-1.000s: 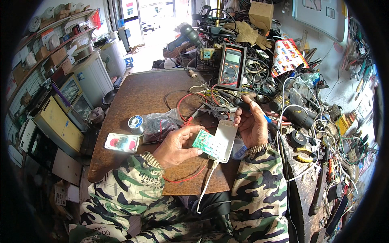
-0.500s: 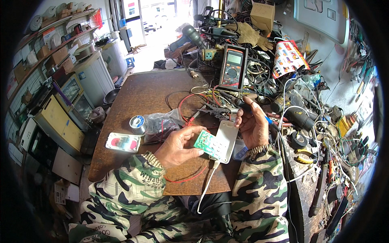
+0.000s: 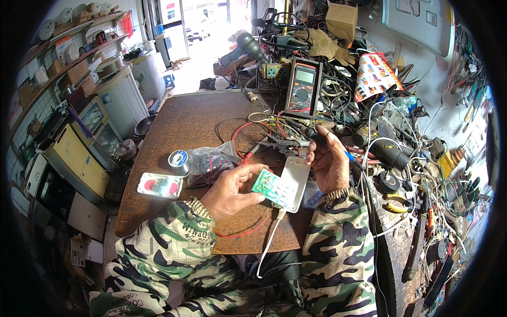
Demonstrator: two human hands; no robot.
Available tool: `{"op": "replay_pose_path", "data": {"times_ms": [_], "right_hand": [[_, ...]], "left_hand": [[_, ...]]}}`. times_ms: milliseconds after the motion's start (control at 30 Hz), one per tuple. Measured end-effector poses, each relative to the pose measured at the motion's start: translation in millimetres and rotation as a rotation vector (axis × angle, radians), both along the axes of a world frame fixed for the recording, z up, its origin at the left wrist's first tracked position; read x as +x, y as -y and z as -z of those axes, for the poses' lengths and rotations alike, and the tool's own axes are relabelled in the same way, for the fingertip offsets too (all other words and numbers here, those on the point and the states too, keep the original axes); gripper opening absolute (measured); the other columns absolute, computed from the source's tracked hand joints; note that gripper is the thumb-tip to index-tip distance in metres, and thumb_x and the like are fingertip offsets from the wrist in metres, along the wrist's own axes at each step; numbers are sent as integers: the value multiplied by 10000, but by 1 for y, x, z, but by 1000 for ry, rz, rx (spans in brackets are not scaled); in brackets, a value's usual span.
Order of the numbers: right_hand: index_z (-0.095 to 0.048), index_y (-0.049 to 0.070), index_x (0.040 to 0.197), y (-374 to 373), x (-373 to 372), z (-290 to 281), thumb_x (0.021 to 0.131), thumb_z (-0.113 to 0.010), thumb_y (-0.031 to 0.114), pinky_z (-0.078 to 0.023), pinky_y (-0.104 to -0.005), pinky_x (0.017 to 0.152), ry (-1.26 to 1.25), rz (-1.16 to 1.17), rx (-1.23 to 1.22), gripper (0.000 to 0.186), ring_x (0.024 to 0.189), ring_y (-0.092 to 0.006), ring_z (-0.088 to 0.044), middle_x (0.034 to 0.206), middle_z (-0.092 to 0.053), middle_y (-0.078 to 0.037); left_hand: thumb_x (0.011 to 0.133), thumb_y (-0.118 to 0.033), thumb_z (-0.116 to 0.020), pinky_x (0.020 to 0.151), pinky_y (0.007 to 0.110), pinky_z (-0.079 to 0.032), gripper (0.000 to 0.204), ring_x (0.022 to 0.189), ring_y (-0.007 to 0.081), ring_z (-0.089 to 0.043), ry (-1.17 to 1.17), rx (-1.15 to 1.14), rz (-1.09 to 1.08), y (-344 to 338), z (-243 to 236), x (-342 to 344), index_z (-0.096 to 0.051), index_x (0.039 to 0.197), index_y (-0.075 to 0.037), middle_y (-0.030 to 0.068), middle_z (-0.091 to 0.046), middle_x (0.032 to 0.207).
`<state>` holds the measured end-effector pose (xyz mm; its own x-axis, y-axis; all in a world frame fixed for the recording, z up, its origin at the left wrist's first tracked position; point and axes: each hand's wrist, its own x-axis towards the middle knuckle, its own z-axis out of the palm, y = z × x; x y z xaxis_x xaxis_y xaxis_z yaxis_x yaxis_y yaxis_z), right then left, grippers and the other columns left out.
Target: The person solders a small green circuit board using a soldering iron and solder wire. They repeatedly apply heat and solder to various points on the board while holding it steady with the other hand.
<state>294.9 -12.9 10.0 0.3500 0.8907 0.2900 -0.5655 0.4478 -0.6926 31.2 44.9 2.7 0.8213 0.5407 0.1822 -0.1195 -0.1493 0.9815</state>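
My left hand (image 3: 228,194) pinches a small green circuit board (image 3: 271,188) between thumb and fingers, its soldered side up. The board partly overlaps an open white plastic case half (image 3: 297,178), from whose lower end a white cable (image 3: 271,242) runs toward my lap. Just right of the case, my right hand (image 3: 332,169) is raised, palm turned inward, fingers curled around a pen-shaped tool with a blue end (image 3: 350,157). Its working end is hidden among the clutter behind the fingers, so its exact kind is unclear.
On the brown table are a solder spool (image 3: 178,160), a clear plastic bag (image 3: 208,161), a white box with a red part (image 3: 160,186) and red test leads (image 3: 240,134). A multimeter (image 3: 304,87) stands behind. Tangled cables, black tape (image 3: 389,183) and yellow-handled pliers (image 3: 397,203) crowd the right.
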Motion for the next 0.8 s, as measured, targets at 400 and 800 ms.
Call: {"op": "replay_pose_path", "data": {"times_ms": [400, 800], "right_hand": [[-561, -26, 1315, -1, -2, -1, 1015, -564, 317, -557, -331, 622, -1, 3, 5, 456, 674, -208, -654, 839, -678, -131], [-566, -17, 1311, 0, -2, -2, 1015, -566, 320, -561, -326, 623, -16, 9, -25, 449, 677, -205, -656, 837, -677, -127]], "left_hand": [[880, 12, -725, 1069, 355, -465, 627, 1226, 183, -580, -1, 5, -7, 0, 0, -2, -435, 1436, 28, 111, -607, 1304], [889, -5, -726, 1073, 360, -460, 631, 1231, 185, -580, -19, 4, 1, 0, -1, -1, -427, 1443, 31, 114, -608, 1310]]}}
